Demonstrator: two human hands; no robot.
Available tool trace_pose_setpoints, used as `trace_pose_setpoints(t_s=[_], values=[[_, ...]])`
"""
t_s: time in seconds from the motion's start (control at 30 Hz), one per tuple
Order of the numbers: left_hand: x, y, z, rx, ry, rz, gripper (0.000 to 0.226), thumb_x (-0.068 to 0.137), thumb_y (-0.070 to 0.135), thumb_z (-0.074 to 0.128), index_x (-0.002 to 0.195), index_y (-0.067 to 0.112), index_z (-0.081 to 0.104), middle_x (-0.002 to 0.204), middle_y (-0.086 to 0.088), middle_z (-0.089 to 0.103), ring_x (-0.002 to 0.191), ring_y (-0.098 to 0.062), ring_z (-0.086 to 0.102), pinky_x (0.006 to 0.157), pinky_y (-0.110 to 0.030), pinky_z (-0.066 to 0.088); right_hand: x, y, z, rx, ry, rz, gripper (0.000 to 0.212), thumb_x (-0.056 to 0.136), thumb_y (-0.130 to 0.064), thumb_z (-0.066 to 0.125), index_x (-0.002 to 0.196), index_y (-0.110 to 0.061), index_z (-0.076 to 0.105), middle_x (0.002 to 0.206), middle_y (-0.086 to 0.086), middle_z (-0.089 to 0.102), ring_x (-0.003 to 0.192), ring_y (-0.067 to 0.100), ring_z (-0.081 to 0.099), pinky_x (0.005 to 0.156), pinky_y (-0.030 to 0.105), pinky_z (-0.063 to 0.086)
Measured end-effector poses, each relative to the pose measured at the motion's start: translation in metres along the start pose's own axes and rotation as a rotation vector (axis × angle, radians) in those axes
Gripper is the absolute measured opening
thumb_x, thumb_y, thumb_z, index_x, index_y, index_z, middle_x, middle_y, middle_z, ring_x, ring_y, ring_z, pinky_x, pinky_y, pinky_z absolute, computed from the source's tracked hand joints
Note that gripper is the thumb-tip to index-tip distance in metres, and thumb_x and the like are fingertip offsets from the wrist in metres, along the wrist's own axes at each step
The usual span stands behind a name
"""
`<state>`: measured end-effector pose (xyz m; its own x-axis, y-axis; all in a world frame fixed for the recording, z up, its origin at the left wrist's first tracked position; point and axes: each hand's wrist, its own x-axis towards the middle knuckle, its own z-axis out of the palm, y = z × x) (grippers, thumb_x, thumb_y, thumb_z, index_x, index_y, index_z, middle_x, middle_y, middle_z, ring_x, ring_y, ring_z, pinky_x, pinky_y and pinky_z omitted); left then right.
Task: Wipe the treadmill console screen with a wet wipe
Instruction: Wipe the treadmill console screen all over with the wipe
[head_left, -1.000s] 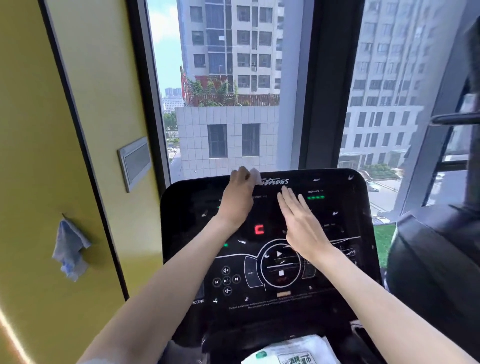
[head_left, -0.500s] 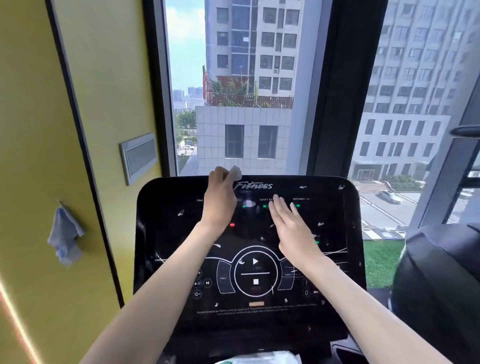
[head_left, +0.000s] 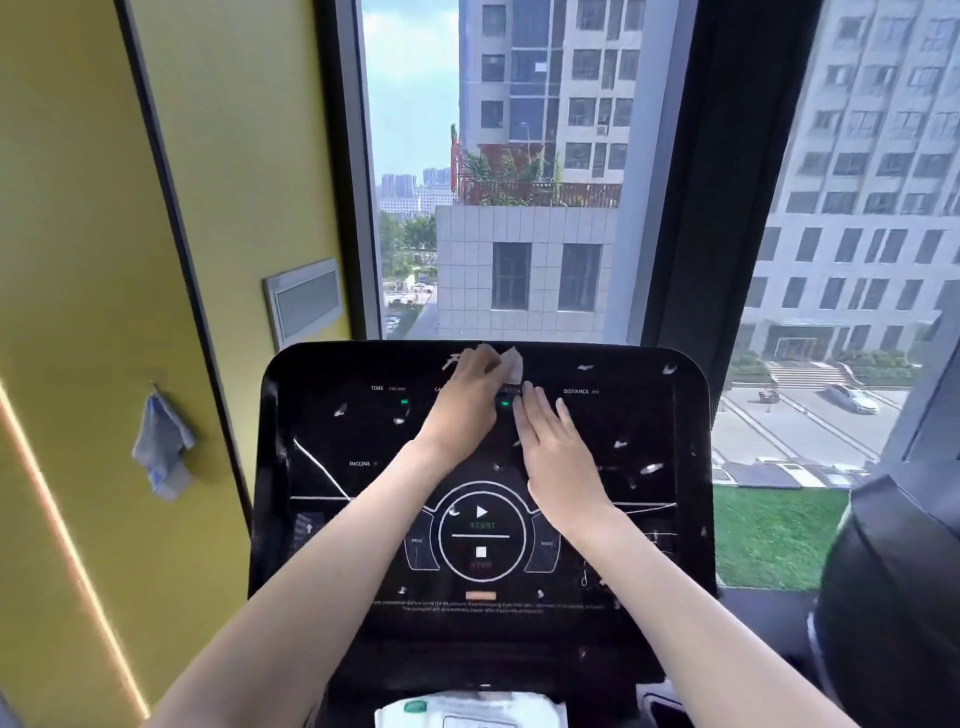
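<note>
1. The treadmill console screen (head_left: 322, 519) fills the lower centre of the frame, a glossy black panel with white markings, a round play-and-stop control in its lower middle and small labels such as TIME, DISTANCE and INCLINE.
2. The left hand (head_left: 462, 410) lies on the top centre of the screen, fingers curled over a crumpled white wet wipe (head_left: 511, 364), which it presses against the panel at its upper edge; only a corner of the wipe shows past the fingertips.
3. The right hand (head_left: 556, 452) rests just beside it, lower and to the right, palm down and flat on the glass, fingers stretched out and close together, holding nothing. Its fingertips nearly touch the left hand.
4. Both bare forearms run up from the bottom corners of the frame toward the middle.
5. A pack of wet wipes (head_left: 467, 712) with a green cap shows at the bottom edge, below the console, partly cut off.
6. At the left of the frame a blue-grey cloth (head_left: 161, 447) hangs on the yellow wall (head_left: 78, 260), well apart from the console.
7. A grey wall panel (head_left: 306, 301) sits above the console's upper left corner.
8. Behind the console, a window (head_left: 519, 156) shows tall buildings.
</note>
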<state>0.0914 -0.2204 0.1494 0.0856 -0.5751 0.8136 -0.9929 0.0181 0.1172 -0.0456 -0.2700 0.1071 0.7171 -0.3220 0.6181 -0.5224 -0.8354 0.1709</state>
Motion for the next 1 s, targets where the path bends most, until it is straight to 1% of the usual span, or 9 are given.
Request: trace_pose_setpoints(t_s=[0.07, 0.17, 0.33, 0.5, 0.63, 0.7, 0.8, 0.93, 1.0], values=[[0.007, -0.009, -0.004, -0.006, 0.015, -0.063, 0.043, 0.078, -0.018, 0.049, 0.110, 0.007, 0.062, 0.090, -0.007, 0.047, 0.084, -0.019, 0.043, 0.068, -0.029, 0.044, 0.000, 0.002, -0.001, 0.008, -0.001, -0.014, 0.070, 0.067, 0.007, 0.061, 0.134, 0.009, 0.041, 0.142, 0.026, 0.039, 0.132, 0.036, 0.039, 0.109, 0.048, 0.031], [0.013, -0.001, -0.006, -0.056, 0.209, -0.392, 0.038, 0.082, -0.017, 0.045, 0.109, 0.005, 0.060, 0.090, -0.003, 0.041, 0.084, -0.018, 0.040, 0.074, -0.021, 0.038, 0.000, 0.000, 0.000, 0.029, -0.010, -0.008, 0.069, 0.066, 0.007, 0.058, 0.134, 0.008, 0.043, 0.142, 0.024, 0.040, 0.131, 0.034, 0.040, 0.108, 0.047, 0.032], [0.012, 0.022, 0.004, 0.049, -0.101, 0.072, 0.041, 0.077, -0.014, 0.054, 0.111, 0.007, 0.061, 0.093, -0.009, 0.048, 0.086, -0.021, 0.042, 0.062, -0.037, 0.049, -0.004, 0.016, -0.011, 0.121, 0.042, 0.024, 0.076, 0.063, 0.018, 0.059, 0.136, 0.006, 0.040, 0.142, 0.021, 0.041, 0.136, 0.028, 0.034, 0.114, 0.042, 0.017], [0.020, 0.019, 0.007, -0.018, 0.105, -0.289, 0.040, 0.078, -0.019, 0.045, 0.105, 0.010, 0.057, 0.089, -0.003, 0.042, 0.086, -0.021, 0.042, 0.071, -0.026, 0.043, -0.022, 0.043, -0.010, 0.107, 0.048, 0.127, 0.085, 0.060, 0.022, 0.057, 0.140, 0.005, 0.033, 0.148, 0.020, 0.031, 0.139, 0.027, 0.026, 0.115, 0.041, 0.015], [0.019, 0.039, 0.021, 0.053, -0.124, 0.081, 0.049, 0.074, -0.016, 0.049, 0.116, 0.008, 0.055, 0.097, -0.007, 0.046, 0.090, -0.022, 0.042, 0.060, -0.036, 0.049, -0.025, 0.048, -0.012, 0.081, 0.016, 0.110, 0.081, 0.072, 0.013, 0.057, 0.144, 0.002, 0.022, 0.154, 0.017, 0.014, 0.143, 0.026, 0.013, 0.116, 0.037, 0.000], [0.028, 0.027, 0.018, 0.036, -0.057, -0.030, 0.046, 0.073, -0.018, 0.046, 0.108, 0.009, 0.056, 0.092, -0.005, 0.044, 0.087, -0.021, 0.042, 0.059, -0.035, 0.047, -0.026, 0.050, -0.011, 0.093, -0.001, 0.072, 0.079, 0.077, 0.011, 0.052, 0.146, 0.001, 0.015, 0.155, 0.014, 0.006, 0.144, 0.024, 0.005, 0.115, 0.034, -0.007], [0.030, 0.029, 0.016, -0.025, 0.147, -0.300, 0.043, 0.072, -0.023, 0.043, 0.100, 0.007, 0.056, 0.085, -0.003, 0.039, 0.082, -0.020, 0.038, 0.064, -0.034, 0.046, -0.025, 0.051, -0.008, 0.092, 0.021, 0.098, 0.081, 0.072, 0.015, 0.057, 0.144, 0.003, 0.021, 0.154, 0.017, 0.014, 0.143, 0.026, 0.013, 0.115, 0.035, 0.000], [0.023, 0.048, 0.024, 0.068, -0.156, 0.154, 0.050, 0.067, -0.018, 0.048, 0.112, 0.005, 0.053, 0.096, -0.009, 0.047, 0.088, -0.021, 0.037, 0.056, -0.038, 0.049, -0.024, 0.052, -0.003, 0.038, -0.026, 0.107, 0.088, 0.052, 0.010, 0.076, 0.134, 0.008, 0.042, 0.143, 0.024, 0.039, 0.133, 0.034, 0.038, 0.111, 0.043, 0.020], [0.030, 0.036, 0.023, 0.070, -0.115, 0.113, 0.050, 0.067, -0.019, 0.048, 0.110, 0.006, 0.054, 0.096, -0.009, 0.047, 0.089, -0.020, 0.037, 0.053, -0.037, 0.049, -0.024, 0.053, -0.003, 0.043, -0.021, 0.095, 0.090, 0.048, 0.012, 0.077, 0.132, 0.009, 0.043, 0.141, 0.025, 0.041, 0.131, 0.035, 0.040, 0.109, 0.044, 0.022]])
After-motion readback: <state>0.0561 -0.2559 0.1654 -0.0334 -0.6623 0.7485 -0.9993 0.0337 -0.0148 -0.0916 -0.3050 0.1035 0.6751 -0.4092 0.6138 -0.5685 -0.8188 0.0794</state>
